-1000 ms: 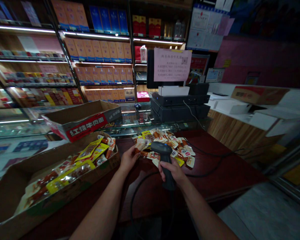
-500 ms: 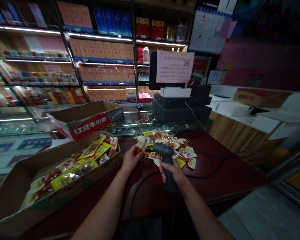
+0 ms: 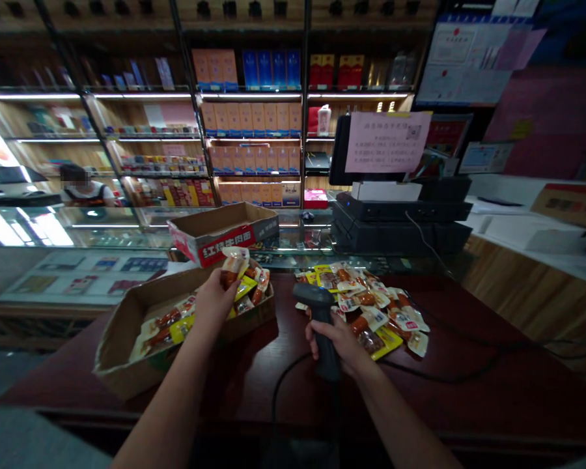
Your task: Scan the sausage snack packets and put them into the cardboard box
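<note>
The left hand (image 3: 212, 303) holds a clear sausage packet (image 3: 234, 266) in a narrow grip over a brown cardboard box (image 3: 122, 361); the right hand (image 3: 334, 345) wraps a black corded barcode scanner (image 3: 321, 319) beside loose packets (image 3: 366, 306).

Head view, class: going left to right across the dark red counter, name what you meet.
Cardboard tray of snack packets → barcode scanner in the right hand → loose pile of snack packets
</note>
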Tool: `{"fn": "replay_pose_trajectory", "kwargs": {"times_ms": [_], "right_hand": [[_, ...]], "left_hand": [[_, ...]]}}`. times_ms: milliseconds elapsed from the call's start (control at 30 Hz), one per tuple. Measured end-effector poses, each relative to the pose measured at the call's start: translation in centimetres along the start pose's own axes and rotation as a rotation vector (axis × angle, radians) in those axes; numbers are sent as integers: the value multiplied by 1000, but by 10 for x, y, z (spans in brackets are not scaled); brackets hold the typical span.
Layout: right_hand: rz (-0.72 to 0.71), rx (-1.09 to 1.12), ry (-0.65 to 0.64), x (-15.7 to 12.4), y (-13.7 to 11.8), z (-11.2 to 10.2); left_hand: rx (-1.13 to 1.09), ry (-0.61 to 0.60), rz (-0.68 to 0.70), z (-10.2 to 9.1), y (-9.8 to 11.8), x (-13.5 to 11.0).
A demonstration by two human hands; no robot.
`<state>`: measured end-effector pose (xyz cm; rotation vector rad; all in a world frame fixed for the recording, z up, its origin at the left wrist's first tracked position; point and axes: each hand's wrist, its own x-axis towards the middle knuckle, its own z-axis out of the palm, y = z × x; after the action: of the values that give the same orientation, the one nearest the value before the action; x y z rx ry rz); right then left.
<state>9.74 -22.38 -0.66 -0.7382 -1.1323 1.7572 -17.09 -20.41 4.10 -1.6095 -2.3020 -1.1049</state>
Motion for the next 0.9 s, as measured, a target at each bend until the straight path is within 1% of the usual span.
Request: {"fn": "replay_pose_trajectory", "kwargs": {"times_ms": [67, 133, 200, 267, 367, 500, 633, 767, 900], "right_hand": [[21, 23, -37, 6, 1, 13], [47, 24, -50, 11, 2, 23], [60, 12, -43, 14, 3, 30], [59, 7, -31, 16, 4, 33], [45, 15, -1, 16, 7, 30], [5, 22, 48, 13, 9, 17], [-39, 28, 114, 10, 10, 1], [-34, 42, 165, 9, 13, -12], [-43, 71, 198, 8, 15, -23]], "left_hand": [[112, -30, -51, -14, -21, 9], [172, -83, -62, -22, -37, 14], [186, -118, -50, -25, -44, 16], [188, -131, -29, -22, -45, 16], [192, -139, 19, -13, -36, 14], [193, -176, 54, 0, -18, 17], [208, -164, 120, 7, -3, 31], [226, -130, 200, 11, 13, 48], [249, -162, 240, 21, 33, 60]]}}
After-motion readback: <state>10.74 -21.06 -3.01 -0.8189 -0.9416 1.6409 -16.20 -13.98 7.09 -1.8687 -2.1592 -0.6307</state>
